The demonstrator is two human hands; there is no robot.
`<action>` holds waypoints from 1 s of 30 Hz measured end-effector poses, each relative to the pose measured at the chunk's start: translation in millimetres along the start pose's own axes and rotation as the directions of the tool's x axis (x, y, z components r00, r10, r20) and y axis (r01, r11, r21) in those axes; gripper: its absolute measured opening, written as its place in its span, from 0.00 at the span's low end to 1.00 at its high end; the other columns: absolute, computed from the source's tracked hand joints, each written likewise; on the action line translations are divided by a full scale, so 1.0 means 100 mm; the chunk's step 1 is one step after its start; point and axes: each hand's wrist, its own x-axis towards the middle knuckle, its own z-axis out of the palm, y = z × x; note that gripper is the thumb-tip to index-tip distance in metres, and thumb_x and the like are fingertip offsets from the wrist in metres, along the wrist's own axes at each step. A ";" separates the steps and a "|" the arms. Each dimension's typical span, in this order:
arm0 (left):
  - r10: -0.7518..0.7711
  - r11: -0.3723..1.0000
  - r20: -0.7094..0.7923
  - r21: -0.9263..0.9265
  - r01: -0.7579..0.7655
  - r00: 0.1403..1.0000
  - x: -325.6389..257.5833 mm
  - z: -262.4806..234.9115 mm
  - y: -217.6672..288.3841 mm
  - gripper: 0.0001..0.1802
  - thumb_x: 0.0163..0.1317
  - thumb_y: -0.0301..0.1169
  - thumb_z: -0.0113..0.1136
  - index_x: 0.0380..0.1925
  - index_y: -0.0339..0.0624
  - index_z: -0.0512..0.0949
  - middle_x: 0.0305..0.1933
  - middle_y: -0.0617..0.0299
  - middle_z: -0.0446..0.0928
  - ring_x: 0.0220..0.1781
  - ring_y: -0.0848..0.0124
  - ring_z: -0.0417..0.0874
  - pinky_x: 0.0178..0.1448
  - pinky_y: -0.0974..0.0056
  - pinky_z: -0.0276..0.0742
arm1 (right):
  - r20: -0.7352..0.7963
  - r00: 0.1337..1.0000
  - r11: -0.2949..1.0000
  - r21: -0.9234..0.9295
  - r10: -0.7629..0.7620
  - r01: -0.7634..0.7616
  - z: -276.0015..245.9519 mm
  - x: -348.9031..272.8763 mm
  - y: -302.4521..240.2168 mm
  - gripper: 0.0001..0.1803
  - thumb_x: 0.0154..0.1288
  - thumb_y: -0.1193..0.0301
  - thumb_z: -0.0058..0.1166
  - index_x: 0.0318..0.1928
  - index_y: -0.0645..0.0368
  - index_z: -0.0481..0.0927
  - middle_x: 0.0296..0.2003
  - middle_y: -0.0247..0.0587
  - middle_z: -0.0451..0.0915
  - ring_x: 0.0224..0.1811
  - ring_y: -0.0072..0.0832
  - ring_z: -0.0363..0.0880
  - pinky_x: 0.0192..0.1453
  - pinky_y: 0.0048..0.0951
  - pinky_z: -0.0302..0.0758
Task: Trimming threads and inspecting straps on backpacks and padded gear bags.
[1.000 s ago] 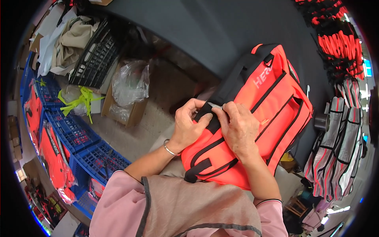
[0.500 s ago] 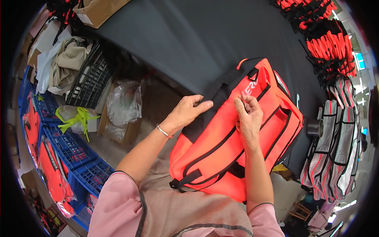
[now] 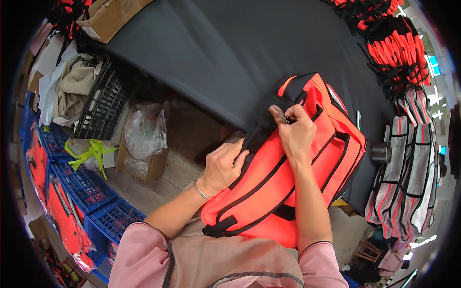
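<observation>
A bright orange-red bag (image 3: 259, 192) with black piping and straps lies slantwise over the table's near edge, its lower end against my apron. Its black side panel (image 3: 259, 134) faces left. At that panel's near end, my left hand (image 3: 223, 165) has its fingers curled over the edge of the black fabric, gripping it. My right hand (image 3: 298, 134) is closed above the bag's upper part, close to a black strap. Between its fingers shows a small dark metal tool (image 3: 288, 118), mostly hidden, whose kind I cannot make out.
The table (image 3: 206, 53) has a dark cover. A cardboard box (image 3: 108, 21) stands at its far left. Blue crates (image 3: 84, 180) and a carton with clear plastic (image 3: 146, 134) are on my left. To the right are a grey metal cup (image 3: 382, 153) and stacked grey bags (image 3: 398, 177).
My left hand has come down onto the black panel and closed on its edge. My right hand has shifted slightly up and left, toward the strap, from the printed area.
</observation>
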 end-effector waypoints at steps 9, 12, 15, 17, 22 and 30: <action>0.021 1.000 -0.097 0.021 -0.019 0.995 0.16 -0.07 0.02 0.25 0.55 0.27 0.72 0.53 0.34 0.79 0.44 0.47 0.83 0.41 0.55 0.85 0.43 0.60 0.82 | -0.021 0.991 0.991 -0.026 0.132 -0.132 0.10 0.19 0.19 0.23 0.59 0.55 0.70 0.26 0.61 0.76 0.18 0.40 0.76 0.21 0.30 0.74 0.31 0.35 0.71; 0.058 0.997 -0.051 0.062 -0.055 0.997 0.45 -0.19 0.06 0.32 0.51 0.31 0.75 0.57 0.35 0.76 0.43 0.51 0.82 0.39 0.57 0.84 0.44 0.61 0.82 | 0.031 0.993 0.992 0.049 0.114 -0.115 0.12 0.11 0.23 0.22 0.58 0.56 0.71 0.27 0.61 0.76 0.18 0.39 0.76 0.21 0.27 0.73 0.30 0.34 0.70; 0.120 0.985 0.023 0.125 -0.122 0.993 0.64 -0.20 0.00 0.27 0.53 0.31 0.74 0.53 0.34 0.78 0.38 0.52 0.82 0.36 0.60 0.84 0.43 0.63 0.82 | 0.061 0.997 0.994 0.094 0.048 -0.054 0.12 0.01 0.21 0.22 0.56 0.56 0.73 0.30 0.60 0.77 0.18 0.37 0.76 0.21 0.25 0.72 0.30 0.32 0.70; 0.140 0.972 0.078 0.177 -0.152 0.987 0.72 -0.22 -0.01 0.24 0.55 0.30 0.72 0.51 0.33 0.80 0.35 0.52 0.83 0.35 0.63 0.84 0.43 0.64 0.81 | 0.133 0.987 0.992 0.079 0.091 -0.102 0.10 -0.02 0.17 0.22 0.54 0.56 0.74 0.33 0.59 0.77 0.19 0.36 0.76 0.21 0.25 0.72 0.30 0.31 0.70; -0.374 0.780 0.450 -0.320 0.538 0.811 0.85 -0.38 -0.24 0.16 0.66 0.32 0.62 0.49 0.34 0.83 0.35 0.62 0.86 0.36 0.77 0.84 0.42 0.70 0.78 | 0.163 0.986 0.999 0.025 0.041 -0.046 0.11 -0.04 0.15 0.19 0.57 0.63 0.74 0.31 0.62 0.77 0.17 0.25 0.70 0.20 0.13 0.63 0.26 0.22 0.60; -0.488 0.588 0.392 -0.513 0.626 0.780 0.57 -0.44 -0.26 0.23 0.73 0.43 0.58 0.55 0.35 0.80 0.40 0.65 0.82 0.37 0.80 0.78 0.44 0.73 0.76 | 0.150 0.989 0.992 0.127 -0.008 -0.011 0.16 -0.03 0.34 0.21 0.53 0.55 0.75 0.35 0.58 0.81 0.23 0.34 0.82 0.25 0.22 0.78 0.31 0.27 0.72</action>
